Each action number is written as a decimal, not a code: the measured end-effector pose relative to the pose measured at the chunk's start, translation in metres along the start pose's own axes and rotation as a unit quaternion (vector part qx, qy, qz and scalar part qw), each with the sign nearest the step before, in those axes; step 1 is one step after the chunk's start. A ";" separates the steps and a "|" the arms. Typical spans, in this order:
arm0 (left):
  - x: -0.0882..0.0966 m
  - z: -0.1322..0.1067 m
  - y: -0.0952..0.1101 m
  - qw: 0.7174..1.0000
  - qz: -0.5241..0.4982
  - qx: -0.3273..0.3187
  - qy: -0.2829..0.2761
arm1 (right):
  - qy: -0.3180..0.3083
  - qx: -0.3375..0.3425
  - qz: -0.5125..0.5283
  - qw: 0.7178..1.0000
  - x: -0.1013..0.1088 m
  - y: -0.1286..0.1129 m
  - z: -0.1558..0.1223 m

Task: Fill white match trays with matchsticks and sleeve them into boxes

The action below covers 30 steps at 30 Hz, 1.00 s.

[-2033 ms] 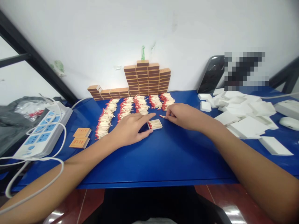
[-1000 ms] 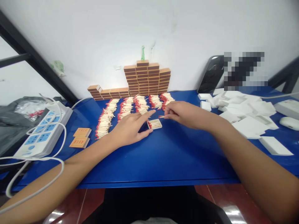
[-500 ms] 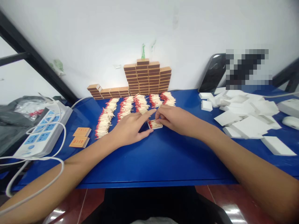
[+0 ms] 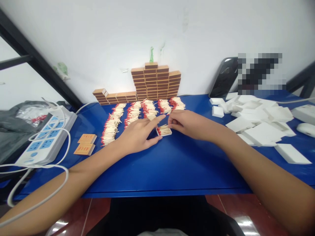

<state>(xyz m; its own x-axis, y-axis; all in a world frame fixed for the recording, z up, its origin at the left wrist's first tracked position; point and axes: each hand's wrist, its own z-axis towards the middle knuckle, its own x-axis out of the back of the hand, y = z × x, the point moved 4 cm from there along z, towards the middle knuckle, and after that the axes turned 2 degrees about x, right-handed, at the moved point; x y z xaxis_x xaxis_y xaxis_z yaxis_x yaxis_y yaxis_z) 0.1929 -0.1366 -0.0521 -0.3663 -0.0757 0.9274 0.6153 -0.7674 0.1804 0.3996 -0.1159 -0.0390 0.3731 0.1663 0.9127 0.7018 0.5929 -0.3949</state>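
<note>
A small white matchbox tray lies on the blue table with red-tipped matches in it, some tilted up above its far side. My left hand is spread at its left end, thumb by the near corner and index finger stretched past the far side. Curled fingers of my right hand are by the tray's right end; whether anything is between them is hidden. Just beyond the hands lie several rows of loose matches, among them the left row and the right row.
Stacked brown matchboxes stand against the wall. White trays are heaped at right, near a black phone. Two orange matchboxes, a power strip and looping white cables are at left.
My right hand has drawn back slightly to the right from over the tray, uncovering more of the matches. My left hand has stayed at the tray's left end.
</note>
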 end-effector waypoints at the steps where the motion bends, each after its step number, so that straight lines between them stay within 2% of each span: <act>1: 0.000 0.000 0.000 1.000 0.001 -0.001 0.000 | 0.000 0.000 0.001 1.000 -0.001 -0.001 0.000; 7: 0.001 0.001 0.000 1.000 0.001 -0.002 -0.003 | -0.001 0.012 0.007 1.000 -0.004 -0.006 0.001; 12: 0.001 0.002 0.002 1.000 -0.008 -0.012 -0.007 | 0.048 0.032 0.013 0.998 -0.001 -0.003 0.002; 19: 0.002 0.001 0.003 1.000 0.010 -0.008 0.001 | 0.032 0.026 0.000 0.999 -0.002 -0.005 0.001; 24: 0.001 0.002 0.004 0.999 0.029 -0.034 0.018 | 0.022 0.032 -0.003 0.999 0.003 -0.006 -0.001; 28: 0.001 0.004 0.006 0.998 0.003 -0.066 0.002 | 0.004 0.040 0.002 0.999 0.004 -0.008 -0.002; 30: 0.002 0.005 0.006 0.998 0.001 -0.066 -0.001 | 0.021 0.039 0.004 0.999 0.009 -0.007 -0.002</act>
<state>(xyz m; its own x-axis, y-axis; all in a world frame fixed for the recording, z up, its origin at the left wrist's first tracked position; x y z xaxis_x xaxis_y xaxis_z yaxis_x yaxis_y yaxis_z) 0.1994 -0.1384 -0.0479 -0.3639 -0.0756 0.9284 0.5183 -0.8446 0.1344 0.3998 -0.1204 -0.0278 0.4047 0.1393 0.9038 0.6498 0.6516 -0.3914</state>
